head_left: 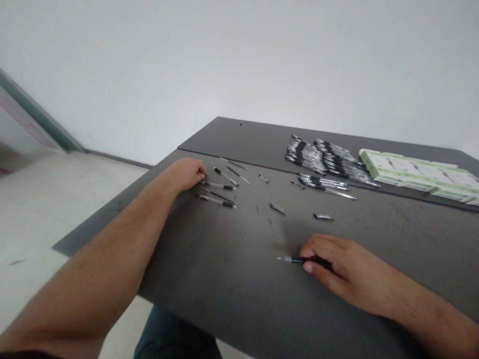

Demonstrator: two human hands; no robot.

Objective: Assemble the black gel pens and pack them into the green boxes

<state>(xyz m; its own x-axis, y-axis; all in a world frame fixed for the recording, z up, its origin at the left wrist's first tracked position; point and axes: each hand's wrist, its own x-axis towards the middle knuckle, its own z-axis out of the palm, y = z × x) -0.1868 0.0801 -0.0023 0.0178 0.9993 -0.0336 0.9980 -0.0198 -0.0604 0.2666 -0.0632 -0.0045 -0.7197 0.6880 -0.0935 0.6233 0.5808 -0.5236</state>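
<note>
My left hand (186, 173) reaches far out over the dark grey table (239, 289), its fingers curled at the end of a few loose pens and refills (220, 192). What the fingertips pinch is hidden. My right hand (339, 267) rests near the table's front, closed on a black pen (295, 260) whose tip points left. Small pen caps and parts (277, 208) lie scattered between the hands, one (324, 217) just beyond the right hand.
A large pile of black pens (324, 157) lies at the back right, with a few more pens (327, 183) just in front. Green-and-white boxes (419, 174) are stacked at the far right. The table's left edge drops to a pale floor (48, 209).
</note>
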